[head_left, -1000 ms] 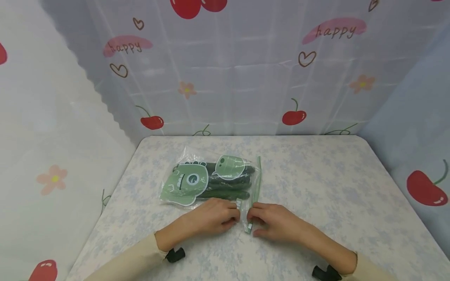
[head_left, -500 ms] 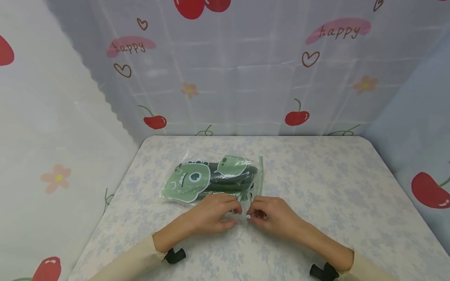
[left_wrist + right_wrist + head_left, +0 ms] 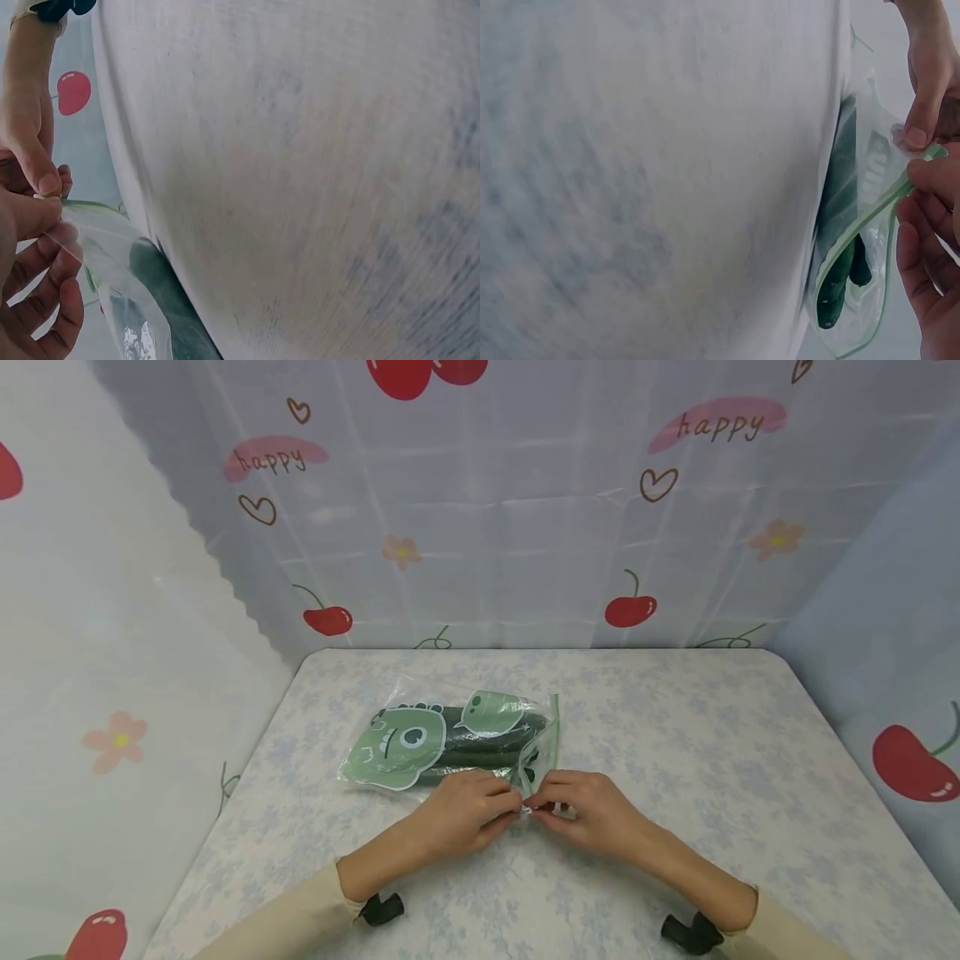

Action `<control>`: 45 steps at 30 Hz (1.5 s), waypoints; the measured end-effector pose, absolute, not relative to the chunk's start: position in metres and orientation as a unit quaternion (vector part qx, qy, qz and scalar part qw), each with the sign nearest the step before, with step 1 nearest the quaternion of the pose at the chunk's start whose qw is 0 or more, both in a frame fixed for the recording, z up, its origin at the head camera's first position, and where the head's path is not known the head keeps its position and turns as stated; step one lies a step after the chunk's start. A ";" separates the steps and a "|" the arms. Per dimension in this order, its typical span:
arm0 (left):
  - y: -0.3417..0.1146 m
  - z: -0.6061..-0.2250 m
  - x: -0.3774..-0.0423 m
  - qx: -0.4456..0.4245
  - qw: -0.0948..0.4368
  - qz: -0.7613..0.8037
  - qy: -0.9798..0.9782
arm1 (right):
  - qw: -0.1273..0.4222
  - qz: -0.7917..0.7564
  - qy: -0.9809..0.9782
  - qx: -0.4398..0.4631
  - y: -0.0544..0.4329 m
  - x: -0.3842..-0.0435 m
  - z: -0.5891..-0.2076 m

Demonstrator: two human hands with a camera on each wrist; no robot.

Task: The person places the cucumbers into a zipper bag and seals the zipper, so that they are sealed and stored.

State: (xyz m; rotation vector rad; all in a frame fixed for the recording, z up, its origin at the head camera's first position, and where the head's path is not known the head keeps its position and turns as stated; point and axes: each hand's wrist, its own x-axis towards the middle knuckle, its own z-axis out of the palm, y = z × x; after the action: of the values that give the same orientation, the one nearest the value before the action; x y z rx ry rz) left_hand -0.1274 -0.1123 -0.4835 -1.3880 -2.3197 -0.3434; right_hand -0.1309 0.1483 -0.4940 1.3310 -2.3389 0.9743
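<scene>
A clear zip bag (image 3: pixel 401 747) with green cartoon prints lies on its side, holding several cucumbers (image 3: pixel 491 756). Its green zip edge (image 3: pixel 866 214) faces right, and in the right wrist view the mouth gapes with cucumber ends showing inside. At the near corner of that edge my left hand (image 3: pixel 472 810) pinches the clear plastic between thumb and fingers. My right hand (image 3: pixel 592 814) pinches the green strip at the same corner, by a small white piece (image 3: pixel 527 810). The fingertips of both hands nearly meet there, the corner raised between them.
The bag rests on a table (image 3: pixel 712 752) with a pale blue floral cover. A curtain (image 3: pixel 525 527) printed with cherries and hearts stands behind the table, with more printed sheeting at both sides. Black wrist mounts (image 3: pixel 382 910) sit at both cuffs.
Both hands have shifted slightly away from the body, bringing up the bag's near corner. The left fingers, parted half a second ago, have closed on the plastic beside the right hand.
</scene>
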 end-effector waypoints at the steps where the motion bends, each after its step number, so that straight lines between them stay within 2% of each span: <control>1: -0.112 -0.484 -0.127 -0.500 0.208 -0.124 -0.832 | 0.148 0.326 -0.808 0.468 0.148 -0.131 -0.493; 7: -0.111 -0.484 -0.124 -0.515 0.182 -0.122 -0.829 | 0.232 0.219 -0.797 0.513 0.145 -0.137 -0.487; 10: -0.112 -0.484 -0.123 -0.518 0.173 -0.110 -0.830 | 0.249 0.188 -0.797 0.517 0.144 -0.140 -0.486; 29: -0.111 -0.485 -0.119 -0.524 0.156 -0.104 -0.831 | 0.242 0.097 -0.828 0.497 0.157 -0.166 -0.492; 39: -0.112 -0.488 -0.118 -0.519 0.154 -0.103 -0.834 | 0.210 0.081 -0.852 0.472 0.165 -0.184 -0.496; 45: -0.113 -0.488 -0.116 -0.518 0.152 -0.101 -0.836 | 0.211 0.078 -0.852 0.473 0.166 -0.194 -0.497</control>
State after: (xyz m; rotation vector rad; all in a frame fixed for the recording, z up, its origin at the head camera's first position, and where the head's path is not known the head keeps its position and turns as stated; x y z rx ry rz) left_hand -0.1165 -0.1128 -0.4877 -1.4855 -2.4001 -0.2890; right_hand -0.1940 0.1663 -0.4966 1.3141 -2.3681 0.2161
